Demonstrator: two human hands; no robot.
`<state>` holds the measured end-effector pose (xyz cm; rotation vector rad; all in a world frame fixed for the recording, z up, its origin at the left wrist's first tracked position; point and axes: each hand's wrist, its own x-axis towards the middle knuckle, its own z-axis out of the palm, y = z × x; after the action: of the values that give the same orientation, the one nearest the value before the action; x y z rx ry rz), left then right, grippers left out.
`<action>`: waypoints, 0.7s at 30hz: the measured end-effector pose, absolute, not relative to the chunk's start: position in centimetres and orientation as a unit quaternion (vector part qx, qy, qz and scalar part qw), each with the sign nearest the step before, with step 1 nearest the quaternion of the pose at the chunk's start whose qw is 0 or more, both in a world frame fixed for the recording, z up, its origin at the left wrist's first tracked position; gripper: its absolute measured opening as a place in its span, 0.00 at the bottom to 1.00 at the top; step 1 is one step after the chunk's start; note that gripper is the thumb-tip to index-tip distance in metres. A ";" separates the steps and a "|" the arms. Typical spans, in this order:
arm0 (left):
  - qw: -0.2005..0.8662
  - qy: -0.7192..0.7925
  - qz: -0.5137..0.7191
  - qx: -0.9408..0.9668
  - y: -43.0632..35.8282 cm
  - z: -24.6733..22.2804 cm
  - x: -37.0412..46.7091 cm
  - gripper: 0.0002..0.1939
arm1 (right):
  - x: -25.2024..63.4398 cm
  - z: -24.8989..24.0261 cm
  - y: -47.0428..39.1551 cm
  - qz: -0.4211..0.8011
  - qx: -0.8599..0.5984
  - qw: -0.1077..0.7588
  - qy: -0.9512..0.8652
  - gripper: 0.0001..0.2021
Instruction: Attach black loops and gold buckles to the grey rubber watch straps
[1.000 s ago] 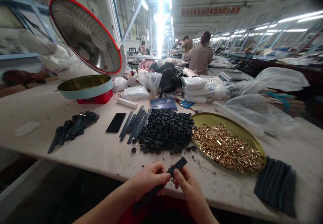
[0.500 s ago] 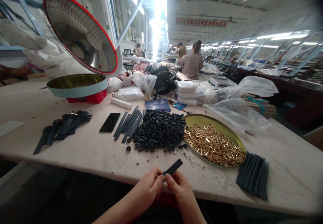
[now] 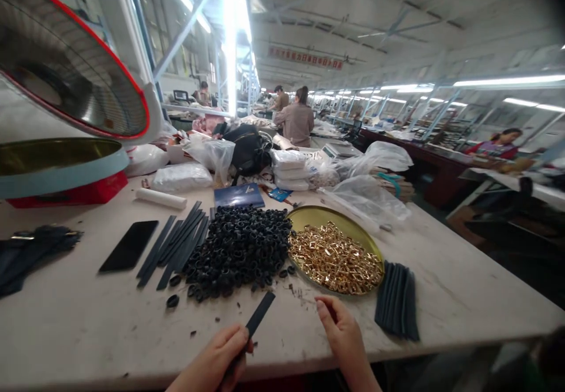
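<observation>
My left hand is closed around a dark strap, whose flat end sticks up past the thumb. My right hand is apart from it, in front of the round tray. Its thumb and index fingertips are close together in a pinch; anything between them is too small to make out. Many gold metal buckles lie in the tray. Left of the tray is a large pile of black loops. A bundle of dark straps lies to the right of my right hand.
Long dark strips, a black phone and more black straps lie to the left. A red-rimmed fan heater stands behind them. Plastic bags and a blue booklet line the back. Several people are further off.
Both hands were together on the strap. My right hand has let go and moved right toward the tray, while my left keeps the strap. The view has turned right.
</observation>
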<state>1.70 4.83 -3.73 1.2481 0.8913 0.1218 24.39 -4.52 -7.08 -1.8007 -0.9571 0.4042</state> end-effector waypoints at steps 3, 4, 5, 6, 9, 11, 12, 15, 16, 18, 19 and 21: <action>0.749 0.405 0.054 0.523 5.2 -2.7 3.1 0.26 | 26.5 -7.0 -4.2 0.106 -0.772 0.477 -0.406 0.13; 0.758 0.406 0.055 0.507 5.3 -2.3 3.5 0.24 | 27.0 -6.9 -4.1 0.089 -0.779 0.466 -0.409 0.13; 0.765 0.409 0.058 0.494 5.5 -2.2 3.9 0.23 | 27.6 -6.7 -3.9 0.073 -0.785 0.456 -0.413 0.12; 0.771 0.410 0.058 0.483 5.7 -2.1 4.2 0.22 | 28.1 -6.6 -3.7 0.058 -0.789 0.446 -0.419 0.11; 0.781 0.412 0.053 0.466 6.1 -2.9 4.9 0.21 | 29.2 -6.1 -2.8 0.018 -0.794 0.394 -0.463 0.09; 0.784 0.407 0.056 0.466 6.3 -3.6 5.4 0.21 | 29.6 -5.7 -1.9 0.001 -0.801 0.323 -0.504 0.09; 0.784 0.403 0.059 0.468 6.3 -3.8 5.6 0.21 | 29.6 -5.6 -1.4 -0.007 -0.807 0.280 -0.520 0.08; 0.784 0.397 0.059 0.474 6.1 -3.8 5.8 0.20 | 29.5 -5.1 -0.1 -0.029 -0.822 0.169 -0.543 0.05; 0.786 0.396 0.059 0.471 6.0 -3.7 5.7 0.20 | 29.5 -5.0 0.2 -0.031 -0.825 0.149 -0.545 0.04; 0.791 0.397 0.062 0.461 5.8 -3.3 5.4 0.18 | 29.5 -4.9 0.6 -0.023 -0.826 0.138 -0.545 0.03; 0.793 0.399 0.066 0.456 5.7 -3.1 5.1 0.17 | 29.6 -4.9 0.7 -0.015 -0.826 0.141 -0.545 0.03; 0.794 0.403 0.078 0.449 5.4 -3.0 4.5 0.15 | 29.8 -4.9 0.9 0.001 -0.823 0.151 -0.547 0.03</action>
<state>4.54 5.38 -2.96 0.9647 0.8661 0.1687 29.79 0.93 -4.92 -2.3645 -1.5713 0.0036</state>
